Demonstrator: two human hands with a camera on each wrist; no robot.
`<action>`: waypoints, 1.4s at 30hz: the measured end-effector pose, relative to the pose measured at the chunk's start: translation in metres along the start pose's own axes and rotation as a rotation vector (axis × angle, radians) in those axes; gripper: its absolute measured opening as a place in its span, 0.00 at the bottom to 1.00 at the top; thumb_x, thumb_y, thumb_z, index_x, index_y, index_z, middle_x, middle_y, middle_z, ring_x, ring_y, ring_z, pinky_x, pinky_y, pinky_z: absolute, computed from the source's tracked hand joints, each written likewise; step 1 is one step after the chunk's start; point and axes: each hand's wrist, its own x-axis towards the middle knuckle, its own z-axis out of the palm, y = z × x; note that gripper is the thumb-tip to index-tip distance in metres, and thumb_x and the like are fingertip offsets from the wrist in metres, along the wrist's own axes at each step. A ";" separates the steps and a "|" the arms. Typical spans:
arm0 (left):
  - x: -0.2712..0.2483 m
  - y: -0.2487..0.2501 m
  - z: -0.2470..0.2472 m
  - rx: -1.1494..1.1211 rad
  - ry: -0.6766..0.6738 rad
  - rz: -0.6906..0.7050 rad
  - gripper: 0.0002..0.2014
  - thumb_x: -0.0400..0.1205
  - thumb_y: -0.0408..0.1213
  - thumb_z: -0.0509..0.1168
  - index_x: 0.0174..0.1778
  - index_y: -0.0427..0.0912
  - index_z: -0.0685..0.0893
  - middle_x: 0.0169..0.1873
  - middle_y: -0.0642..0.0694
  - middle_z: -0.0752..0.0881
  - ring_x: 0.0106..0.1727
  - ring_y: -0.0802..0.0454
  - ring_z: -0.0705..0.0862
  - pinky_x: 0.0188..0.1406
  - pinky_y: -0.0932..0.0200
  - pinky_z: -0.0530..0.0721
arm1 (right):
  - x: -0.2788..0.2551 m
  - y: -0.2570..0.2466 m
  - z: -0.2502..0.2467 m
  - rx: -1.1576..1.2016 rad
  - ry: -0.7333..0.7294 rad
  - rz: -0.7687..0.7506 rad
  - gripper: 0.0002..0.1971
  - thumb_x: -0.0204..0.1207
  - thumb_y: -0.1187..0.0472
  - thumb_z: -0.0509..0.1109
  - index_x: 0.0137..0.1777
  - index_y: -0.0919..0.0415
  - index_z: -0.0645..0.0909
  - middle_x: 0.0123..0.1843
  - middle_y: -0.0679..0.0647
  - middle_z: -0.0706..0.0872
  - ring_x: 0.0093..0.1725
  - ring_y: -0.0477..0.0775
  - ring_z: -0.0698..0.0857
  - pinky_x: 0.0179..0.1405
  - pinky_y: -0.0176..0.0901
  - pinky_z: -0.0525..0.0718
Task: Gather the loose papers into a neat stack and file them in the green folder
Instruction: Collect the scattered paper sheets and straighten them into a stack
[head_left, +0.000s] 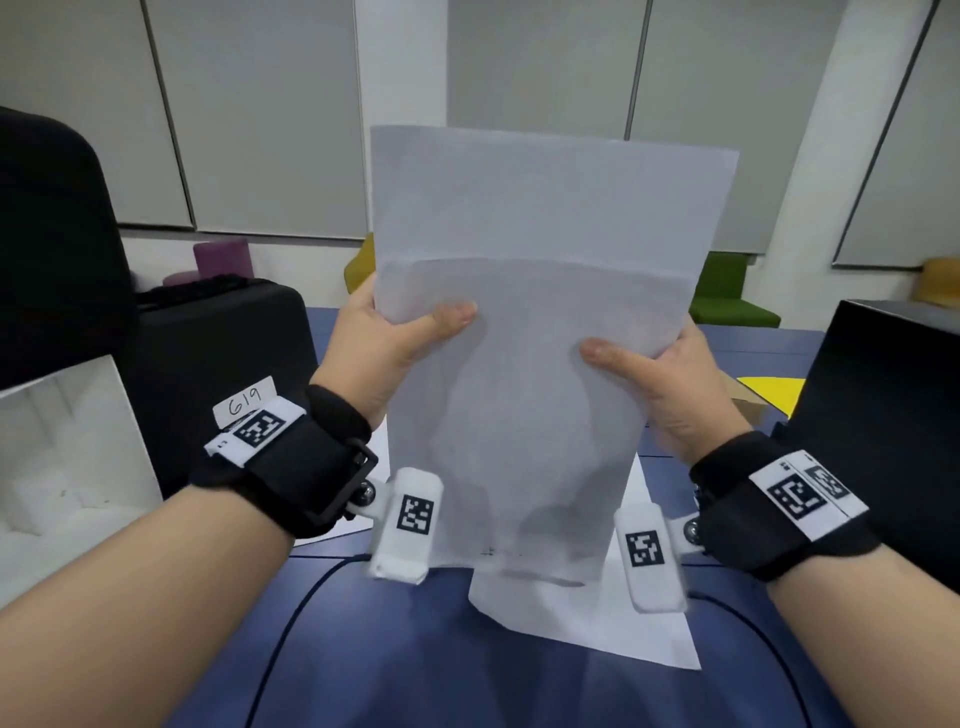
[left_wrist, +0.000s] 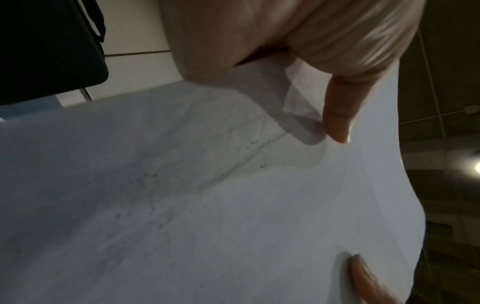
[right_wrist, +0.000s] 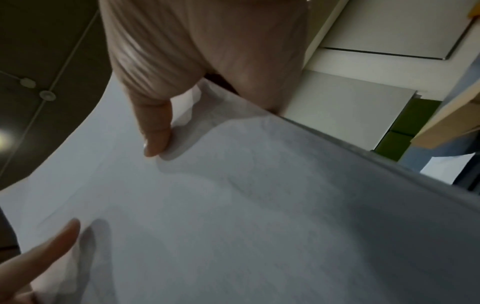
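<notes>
I hold a stack of white papers (head_left: 535, 322) upright above the blue table (head_left: 395, 660). My left hand (head_left: 389, 338) grips the stack's left edge, thumb on the front. My right hand (head_left: 654, 369) grips the right edge the same way. The sheets are uneven, one reaching higher than the others. In the left wrist view the papers (left_wrist: 207, 205) fill the frame under my left hand (left_wrist: 306, 67). The right wrist view shows the papers (right_wrist: 233, 216) held by my right hand (right_wrist: 182, 72). Another white sheet (head_left: 623, 629) lies flat on the table below. No green folder is in view.
Black cases (head_left: 218, 364) and a white box (head_left: 67, 467) stand at the left. A black box (head_left: 883, 426) stands at the right, with a yellow item (head_left: 774, 395) beside it. A black cable (head_left: 291, 618) runs over the table's front. Coloured seats stand beyond the table.
</notes>
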 end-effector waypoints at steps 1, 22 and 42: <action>0.002 0.002 0.000 0.003 0.007 0.016 0.32 0.64 0.36 0.81 0.64 0.33 0.82 0.60 0.36 0.87 0.60 0.41 0.88 0.58 0.49 0.86 | 0.003 0.000 0.000 0.007 0.006 -0.003 0.38 0.62 0.70 0.83 0.73 0.67 0.71 0.65 0.61 0.86 0.64 0.62 0.86 0.61 0.60 0.85; 0.018 0.022 0.006 0.651 0.020 0.389 0.27 0.75 0.33 0.75 0.69 0.53 0.78 0.65 0.49 0.73 0.59 0.52 0.83 0.64 0.66 0.79 | 0.004 0.020 -0.004 -0.069 0.067 0.088 0.34 0.62 0.68 0.81 0.68 0.59 0.74 0.61 0.54 0.88 0.56 0.52 0.89 0.47 0.41 0.89; -0.014 -0.045 -0.012 0.068 -0.050 -0.331 0.07 0.80 0.27 0.68 0.50 0.40 0.89 0.46 0.47 0.93 0.47 0.51 0.92 0.48 0.58 0.88 | -0.020 0.047 0.005 -0.060 0.082 0.059 0.11 0.75 0.71 0.73 0.55 0.60 0.86 0.52 0.54 0.93 0.53 0.56 0.91 0.56 0.53 0.87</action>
